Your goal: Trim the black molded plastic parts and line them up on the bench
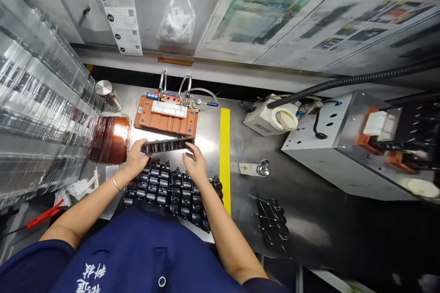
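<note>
A long black slotted strip (168, 145), with a row of small compartments, is held roughly level in front of me. My left hand (136, 159) grips its left end between thumb and fingers. At the other end, my right hand (195, 163) has its index finger on the strip, with the thumb a little apart below. Just beyond the strip lies an orange-brown fixture block (165, 121) carrying a white label plate, tubes and a blue-tipped lever. Beneath my hands, rows of black moulded parts (172, 190) cover the bench close to my body.
Left of the fixture stand an amber container (112, 139) and a metal-lidded jar (108, 95), beside stacked clear trays (37, 87). Yellow tape (225, 155) runs along the bench. Further right are more black parts (272, 222) and a grey machine housing (319, 146).
</note>
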A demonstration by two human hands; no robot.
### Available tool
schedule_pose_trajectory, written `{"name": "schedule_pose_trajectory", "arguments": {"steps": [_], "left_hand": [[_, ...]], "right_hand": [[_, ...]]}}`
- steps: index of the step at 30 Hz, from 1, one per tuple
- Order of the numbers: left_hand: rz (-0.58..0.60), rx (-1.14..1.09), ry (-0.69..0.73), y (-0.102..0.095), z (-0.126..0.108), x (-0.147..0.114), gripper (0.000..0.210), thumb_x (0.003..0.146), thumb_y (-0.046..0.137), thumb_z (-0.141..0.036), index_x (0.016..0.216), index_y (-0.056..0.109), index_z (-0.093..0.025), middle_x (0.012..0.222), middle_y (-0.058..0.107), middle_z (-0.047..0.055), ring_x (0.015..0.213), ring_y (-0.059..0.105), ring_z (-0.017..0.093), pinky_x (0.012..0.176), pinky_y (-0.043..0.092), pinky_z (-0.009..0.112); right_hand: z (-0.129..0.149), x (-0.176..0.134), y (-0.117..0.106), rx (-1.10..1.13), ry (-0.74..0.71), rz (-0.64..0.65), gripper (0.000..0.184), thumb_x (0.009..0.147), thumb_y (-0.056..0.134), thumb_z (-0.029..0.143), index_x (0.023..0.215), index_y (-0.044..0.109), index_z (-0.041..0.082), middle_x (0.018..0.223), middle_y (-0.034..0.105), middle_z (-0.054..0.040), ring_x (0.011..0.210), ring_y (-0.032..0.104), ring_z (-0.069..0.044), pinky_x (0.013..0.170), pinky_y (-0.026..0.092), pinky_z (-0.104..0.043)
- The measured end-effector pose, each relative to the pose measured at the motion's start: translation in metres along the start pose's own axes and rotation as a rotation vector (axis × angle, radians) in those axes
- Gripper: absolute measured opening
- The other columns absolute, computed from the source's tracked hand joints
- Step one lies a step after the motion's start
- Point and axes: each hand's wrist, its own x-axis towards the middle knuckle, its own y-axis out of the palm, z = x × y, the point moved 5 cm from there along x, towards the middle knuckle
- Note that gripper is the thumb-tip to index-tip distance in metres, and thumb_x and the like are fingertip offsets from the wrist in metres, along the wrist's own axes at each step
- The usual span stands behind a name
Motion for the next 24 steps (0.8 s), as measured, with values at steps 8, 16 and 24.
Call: {"name": "schedule_pose_trajectory", "arguments": {"steps": [8,16,24], "left_hand": [[-0.175,0.138,0.596,-0.067,-0.060,-0.075,0.043,0.082,0.046,-0.004,0.120,0.053,-0.023,0.109,0.065,0.008,0.120,0.056,0.022,0.100,0.049,0.046],[-0.237,0.518,0.416,-0.227,-0.095,-0.057,0.028,0.087,0.048,-0.015,0.113,0.056,-0.022,0.105,0.066,0.007,0.107,0.061,0.018,0.094,0.053,0.034],[-0.556,0.771,-0.381,-0.468,-0.029,0.089,0.067,0.071,0.072,-0.054,0.108,0.046,-0.004,0.111,0.061,0.008,0.103,0.056,0.017,0.097,0.047,0.049]], "right_hand": [[0.084,-0.101,0.063,-0.303,0.097,0.437,0.020,0.080,0.049,0.029,0.095,0.060,0.020,0.064,0.066,-0.0031,0.060,0.063,-0.021,0.061,0.048,-0.030],[0.118,-0.127,0.083,0.399,0.131,0.819,0.050,0.079,0.062,0.049,0.122,0.057,0.024,0.080,0.072,-0.0031,0.059,0.066,-0.017,0.062,0.056,-0.034],[0.094,-0.096,0.112,-0.028,-0.062,0.649,0.042,0.080,0.055,0.047,0.108,0.067,0.017,0.082,0.072,-0.0087,0.073,0.068,-0.024,0.072,0.056,-0.042]]}}
